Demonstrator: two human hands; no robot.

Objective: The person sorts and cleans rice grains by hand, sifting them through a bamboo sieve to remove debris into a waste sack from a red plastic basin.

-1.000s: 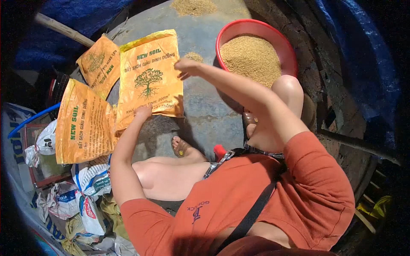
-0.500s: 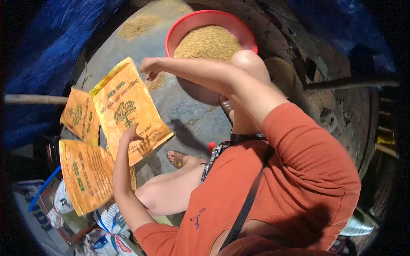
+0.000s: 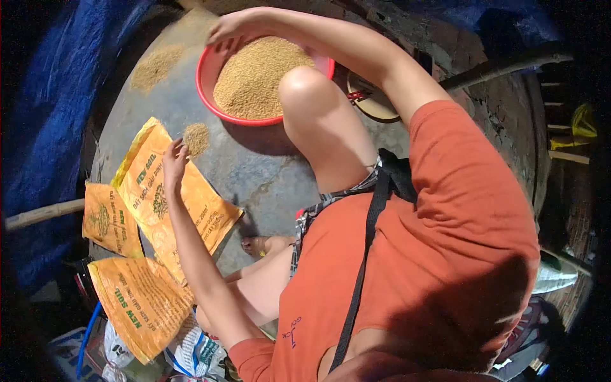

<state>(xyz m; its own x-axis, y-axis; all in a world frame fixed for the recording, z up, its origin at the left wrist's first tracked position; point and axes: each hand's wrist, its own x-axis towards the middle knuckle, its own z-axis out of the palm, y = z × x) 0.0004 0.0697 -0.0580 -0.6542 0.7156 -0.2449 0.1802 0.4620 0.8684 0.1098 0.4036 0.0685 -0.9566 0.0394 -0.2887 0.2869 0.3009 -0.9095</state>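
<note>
My left hand (image 3: 175, 164) is at the upper right edge of a yellow-orange "NEW SOIL" bag (image 3: 203, 219), its fingers bent at that edge. Close to the fingertips lies a small heap of grain (image 3: 196, 139) on the floor. Farther forward, my right hand (image 3: 232, 28) is at the far left rim of a red basin (image 3: 251, 121), its fingers curled over the rim and hanging inside. Golden grain (image 3: 254, 79) is heaped in the basin. My raised knee covers part of the basin's near right side.
Two more orange bags, one small (image 3: 111, 219) and one larger (image 3: 140, 305), lie at the left. Another patch of grain (image 3: 156, 67) is spread on the concrete floor. A bamboo pole (image 3: 44, 215) and a blue tarp (image 3: 51, 127) border the left. Plastic sacks (image 3: 197, 350) lie below.
My right hand has moved from beside the bag up to the basin's far rim. My left hand has shifted from the bag's printed middle to its upper right edge. The view has shifted too.
</note>
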